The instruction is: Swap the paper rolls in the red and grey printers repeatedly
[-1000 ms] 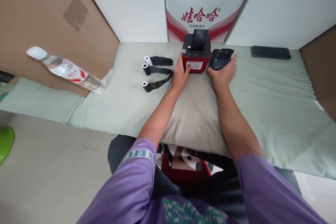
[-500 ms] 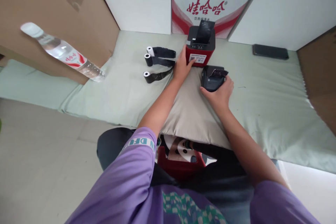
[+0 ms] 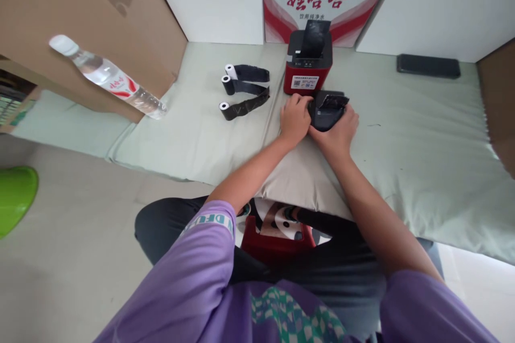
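Note:
My right hand (image 3: 338,129) wraps the near right side of a small black receipt printer (image 3: 326,117), thumb toward its front left. Against the printer's left side, my left hand (image 3: 294,117) is closed, its fingers curled and partly hidden. A dark strip of paper (image 3: 335,101) sticks out of the printer's top. Just behind stands a larger red and black printer (image 3: 308,71), with a black paper strip (image 3: 316,37) rising from its top and a white label on its front. Both rest on the pale green cloth (image 3: 241,144).
Several rolls of black paper (image 3: 241,109) lie partly unrolled at the left. A water bottle (image 3: 108,77) leans near a brown cardboard box (image 3: 132,16). White boxes (image 3: 209,0) line the back. A black phone-like slab (image 3: 428,66) lies at the right. A red stool (image 3: 277,244) sits below.
My left hand has left the red printer and come down to the small black printer's left side. My right hand stays on the black printer. The view has shifted slightly.

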Motion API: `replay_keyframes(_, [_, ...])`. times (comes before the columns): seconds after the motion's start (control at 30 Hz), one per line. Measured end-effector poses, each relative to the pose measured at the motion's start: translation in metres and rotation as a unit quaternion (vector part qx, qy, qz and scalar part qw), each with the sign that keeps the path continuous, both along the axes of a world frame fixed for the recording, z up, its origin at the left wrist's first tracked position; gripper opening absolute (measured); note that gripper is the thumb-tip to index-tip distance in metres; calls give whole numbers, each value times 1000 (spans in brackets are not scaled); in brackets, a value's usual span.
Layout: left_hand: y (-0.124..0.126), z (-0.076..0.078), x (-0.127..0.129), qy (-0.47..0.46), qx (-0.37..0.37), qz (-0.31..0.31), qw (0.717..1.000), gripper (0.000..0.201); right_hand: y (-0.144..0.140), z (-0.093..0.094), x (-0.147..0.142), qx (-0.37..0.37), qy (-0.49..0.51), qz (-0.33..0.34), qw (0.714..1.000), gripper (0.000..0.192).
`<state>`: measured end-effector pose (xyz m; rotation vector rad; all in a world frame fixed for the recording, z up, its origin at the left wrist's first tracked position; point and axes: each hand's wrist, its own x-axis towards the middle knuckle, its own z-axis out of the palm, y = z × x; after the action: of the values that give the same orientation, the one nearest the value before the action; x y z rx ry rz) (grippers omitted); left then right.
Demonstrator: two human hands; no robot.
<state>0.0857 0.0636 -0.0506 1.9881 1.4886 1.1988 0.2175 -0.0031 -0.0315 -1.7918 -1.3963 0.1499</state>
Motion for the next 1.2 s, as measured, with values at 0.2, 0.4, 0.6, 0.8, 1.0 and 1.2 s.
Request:
replay_keyframes(0.2, [-14, 9, -18, 68, -69, -40, 995, 51, 3, -4, -2, -7, -17, -9, 1000, 116])
replay_keyframes(0.4, [-36, 46, -16, -9, -25, -7, 1000, 77, 2, -1, -6, -31, -40, -20, 999, 119])
replay_keyframes(0.6, [-42, 48, -15, -53, -135, -92, 985, 90, -1, 3, -9, -27, -43, -31, 998, 107])
replay_keyframes(0.8, [-40, 50, -15, 4, -157, -85, 984, 90, 2, -1, -9, -10, -43, -30, 999, 101])
replay_keyframes(1.0, [-36, 62, -16, 87, -152, -73, 982, 67, 5, -1, -9, -8, -34, -30, 999, 108])
replay_keyframes(1.2, [-37, 68, -18, 74, -151, -73, 983, 63, 5, -2, -7, -11, -33, -26, 999, 110])
